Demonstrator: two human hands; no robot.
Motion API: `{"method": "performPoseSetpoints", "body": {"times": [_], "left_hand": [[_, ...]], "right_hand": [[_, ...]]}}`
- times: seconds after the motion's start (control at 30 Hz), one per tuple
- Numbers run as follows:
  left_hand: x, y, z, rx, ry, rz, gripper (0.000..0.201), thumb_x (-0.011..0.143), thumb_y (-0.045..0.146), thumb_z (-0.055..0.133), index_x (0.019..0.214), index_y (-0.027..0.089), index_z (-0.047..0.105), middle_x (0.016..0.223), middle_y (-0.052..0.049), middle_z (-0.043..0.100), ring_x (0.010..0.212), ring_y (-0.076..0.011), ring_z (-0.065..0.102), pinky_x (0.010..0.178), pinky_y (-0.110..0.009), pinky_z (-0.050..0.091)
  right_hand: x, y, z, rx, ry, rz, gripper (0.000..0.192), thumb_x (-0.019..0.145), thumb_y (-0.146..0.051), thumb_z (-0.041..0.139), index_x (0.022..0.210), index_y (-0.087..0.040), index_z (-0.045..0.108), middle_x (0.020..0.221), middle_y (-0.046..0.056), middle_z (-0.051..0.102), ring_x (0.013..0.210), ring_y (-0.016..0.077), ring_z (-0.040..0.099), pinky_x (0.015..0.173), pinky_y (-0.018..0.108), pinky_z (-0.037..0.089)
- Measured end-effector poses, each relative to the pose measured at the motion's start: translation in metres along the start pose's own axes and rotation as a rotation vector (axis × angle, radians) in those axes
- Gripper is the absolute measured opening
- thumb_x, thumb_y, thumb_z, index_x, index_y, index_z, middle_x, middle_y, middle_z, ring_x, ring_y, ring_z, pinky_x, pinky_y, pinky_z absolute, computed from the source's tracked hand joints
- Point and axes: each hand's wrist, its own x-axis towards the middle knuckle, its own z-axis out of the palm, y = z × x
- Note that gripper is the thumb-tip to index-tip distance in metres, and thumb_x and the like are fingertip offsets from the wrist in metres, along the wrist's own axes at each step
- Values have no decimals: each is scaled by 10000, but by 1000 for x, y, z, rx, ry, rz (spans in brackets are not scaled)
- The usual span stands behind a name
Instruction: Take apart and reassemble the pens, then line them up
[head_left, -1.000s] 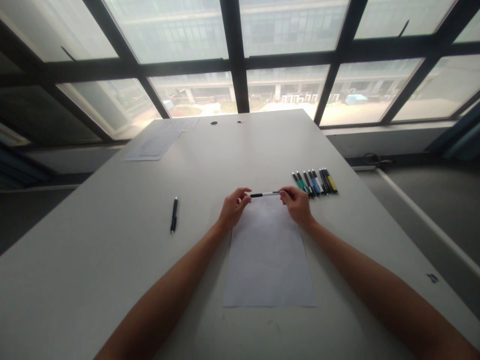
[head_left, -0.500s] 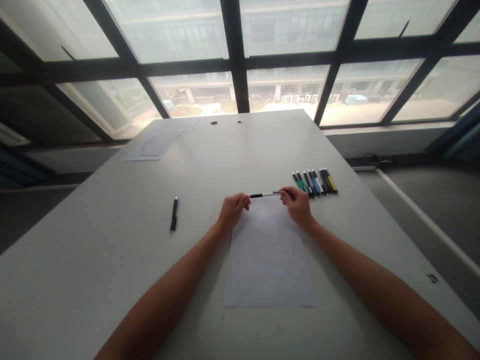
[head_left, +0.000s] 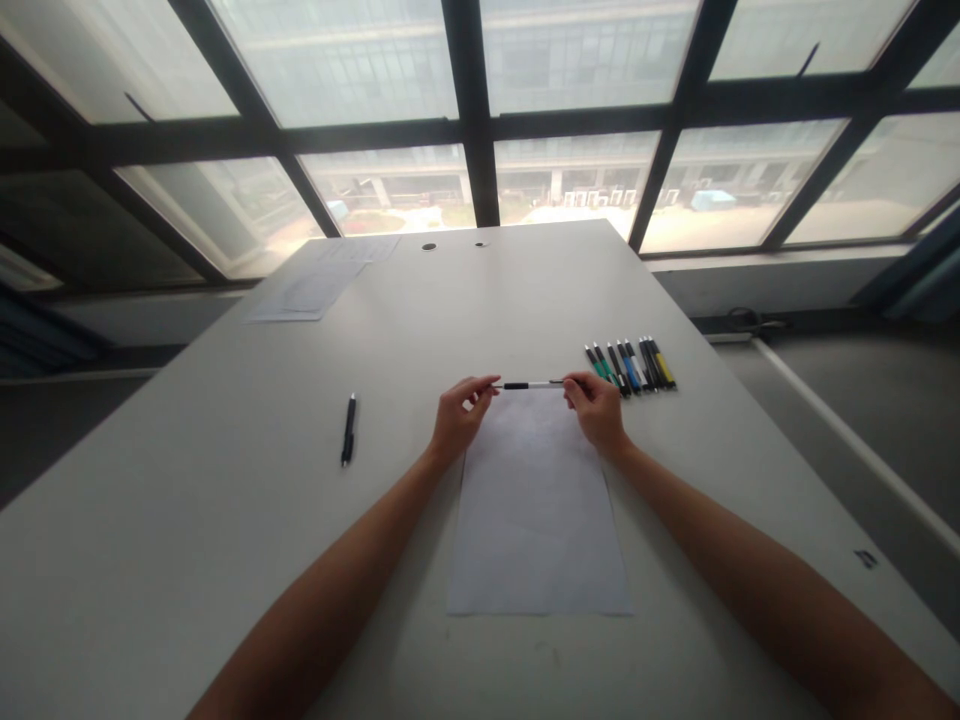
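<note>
A thin black-and-white pen is held level between both hands, just above the far edge of a white sheet of paper. My left hand pinches its left end with the fingertips. My right hand grips its right end. A row of several pens with green, blue, black and yellow barrels lies on the table just right of my right hand.
A single black pen lies on the white table to the left. More paper sheets rest at the far left corner, near two round cable holes. Large windows stand beyond the far table edge.
The pen has risen slightly and tilted level. My left fingers have opened a little around its left end. Both arms stay where they were.
</note>
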Motion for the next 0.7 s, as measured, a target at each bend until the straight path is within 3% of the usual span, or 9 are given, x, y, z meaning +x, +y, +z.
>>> {"method": "performPoseSetpoints", "body": {"times": [0.3,0.6,0.7], "left_hand": [[1,5,0,118,33,36,165,894,333,645,874,208,750,813,-29,695,680,-132,565,670,-271,471],[5,-9,-3,49,230,-105,210,882,372,629,866,190,732,870,-38,715,799,-154,641,680,-247,504],[5,-11,-3,13,283,-143,220,871,381,644,891,181,733,852,-40,719,794,-158,647,662,-245,497]], "right_hand": [[0,-2,0,10,0,-5,228,864,-390,644,877,-169,697,642,-3,618,564,126,562,533,246,448],[7,7,-5,32,349,-39,233,884,-374,565,909,-170,675,665,-9,587,583,126,542,547,240,450],[9,9,-6,-3,393,-20,261,883,-379,567,953,-158,688,698,8,626,588,133,563,545,246,458]]}}
